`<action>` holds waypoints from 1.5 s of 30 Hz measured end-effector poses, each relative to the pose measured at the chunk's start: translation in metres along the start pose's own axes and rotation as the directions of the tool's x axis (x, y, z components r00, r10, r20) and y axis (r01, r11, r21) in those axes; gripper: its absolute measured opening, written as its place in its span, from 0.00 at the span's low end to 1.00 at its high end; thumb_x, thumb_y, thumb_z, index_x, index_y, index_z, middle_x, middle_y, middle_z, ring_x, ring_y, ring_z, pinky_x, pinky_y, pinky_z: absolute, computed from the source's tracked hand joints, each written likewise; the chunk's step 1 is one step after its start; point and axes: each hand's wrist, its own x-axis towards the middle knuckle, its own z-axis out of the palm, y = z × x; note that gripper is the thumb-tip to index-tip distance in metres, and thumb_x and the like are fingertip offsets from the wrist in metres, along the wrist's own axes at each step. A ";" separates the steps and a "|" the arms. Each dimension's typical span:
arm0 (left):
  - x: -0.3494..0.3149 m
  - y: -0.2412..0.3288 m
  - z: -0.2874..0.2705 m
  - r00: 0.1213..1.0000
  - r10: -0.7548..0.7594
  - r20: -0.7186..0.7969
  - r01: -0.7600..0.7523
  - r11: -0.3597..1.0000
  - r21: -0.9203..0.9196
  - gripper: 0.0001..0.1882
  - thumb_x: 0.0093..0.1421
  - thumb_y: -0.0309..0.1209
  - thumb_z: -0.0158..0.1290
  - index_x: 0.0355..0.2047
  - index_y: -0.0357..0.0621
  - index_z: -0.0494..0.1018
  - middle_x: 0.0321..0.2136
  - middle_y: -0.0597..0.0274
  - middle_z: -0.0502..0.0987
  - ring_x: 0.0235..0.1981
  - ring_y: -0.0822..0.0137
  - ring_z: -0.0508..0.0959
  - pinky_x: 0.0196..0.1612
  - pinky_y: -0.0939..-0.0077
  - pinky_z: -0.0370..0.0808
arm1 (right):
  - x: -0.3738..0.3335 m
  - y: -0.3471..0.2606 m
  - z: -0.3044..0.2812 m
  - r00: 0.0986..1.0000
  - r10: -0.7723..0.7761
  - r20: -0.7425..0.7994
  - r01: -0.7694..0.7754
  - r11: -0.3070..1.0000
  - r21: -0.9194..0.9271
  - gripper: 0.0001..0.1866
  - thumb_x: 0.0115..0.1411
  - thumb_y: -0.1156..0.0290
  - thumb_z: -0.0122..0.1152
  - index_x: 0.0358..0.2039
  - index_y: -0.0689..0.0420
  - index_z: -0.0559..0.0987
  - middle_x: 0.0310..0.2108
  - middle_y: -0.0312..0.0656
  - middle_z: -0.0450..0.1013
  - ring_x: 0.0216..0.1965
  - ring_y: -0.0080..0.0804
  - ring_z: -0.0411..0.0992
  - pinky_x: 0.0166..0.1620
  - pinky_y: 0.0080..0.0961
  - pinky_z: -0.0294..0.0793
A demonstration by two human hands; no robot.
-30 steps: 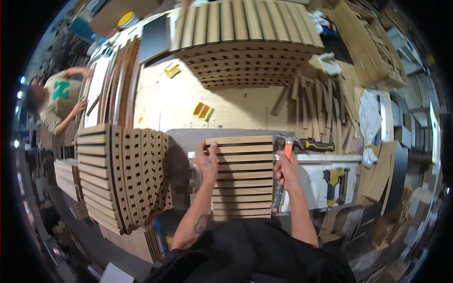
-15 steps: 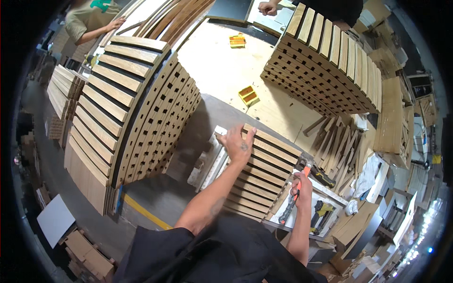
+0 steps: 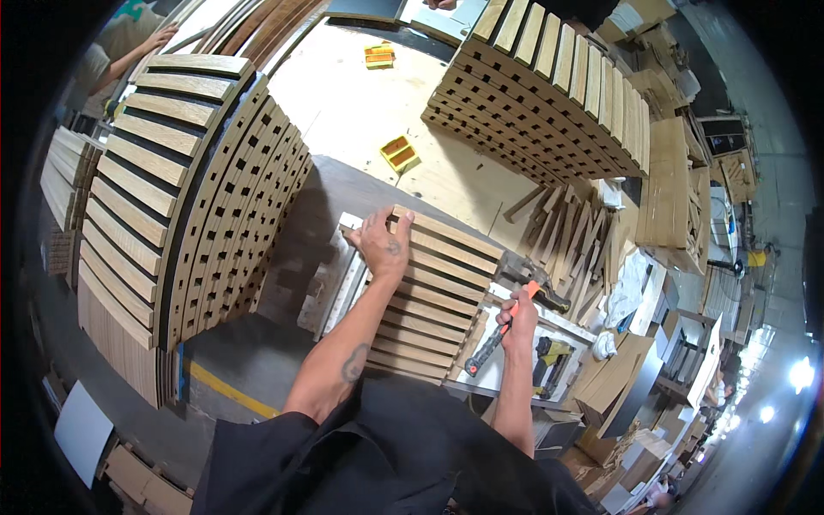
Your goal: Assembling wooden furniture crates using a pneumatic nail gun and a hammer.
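1 green-printed shirt [image 3: 127,34]; right grip [image 3: 520,321] encloses orange-black tool [image 3: 490,347], left grip [image 3: 383,247] clasps slatted panel [image 3: 439,286].

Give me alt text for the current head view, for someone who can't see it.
A person's left hand touches the upper left corner of a slatted panel while the right hand grips an orange hammer beside it. One stack of slatted panels stands at left, another stack farther back, with loose strips and a nail gun to the right.
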 end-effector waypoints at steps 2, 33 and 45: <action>0.001 0.000 0.001 1.000 -0.007 -0.004 0.007 1.000 0.017 0.22 0.59 0.48 0.60 0.43 0.43 0.78 0.38 0.53 0.80 0.47 0.54 0.75 0.60 0.56 0.57 | 0.002 0.002 0.002 1.000 0.007 0.020 -0.005 0.999 -0.054 0.12 0.65 0.62 0.55 0.32 0.57 0.70 0.17 0.38 0.67 0.12 0.23 0.60 0.15 0.22 0.58; -0.019 -0.010 -0.017 0.975 0.214 -0.064 -0.214 0.977 0.013 0.27 0.58 0.42 0.61 0.52 0.39 0.71 0.52 0.53 0.70 0.56 0.51 0.66 0.62 0.51 0.55 | -0.036 -0.044 0.111 0.527 -0.374 0.763 0.750 -0.218 -0.625 0.17 0.70 0.59 0.49 0.35 0.61 0.72 0.22 0.57 0.73 0.24 0.55 0.74 0.28 0.46 0.72; -0.019 -0.014 -0.020 0.994 0.113 -0.013 -0.112 0.993 0.045 0.27 0.59 0.45 0.57 0.47 0.31 0.72 0.55 0.51 0.68 0.59 0.52 0.62 0.63 0.51 0.54 | -0.064 -0.051 0.258 0.272 0.183 0.945 0.767 -0.634 -0.098 0.13 0.67 0.64 0.51 0.32 0.62 0.73 0.22 0.57 0.75 0.26 0.58 0.76 0.31 0.47 0.75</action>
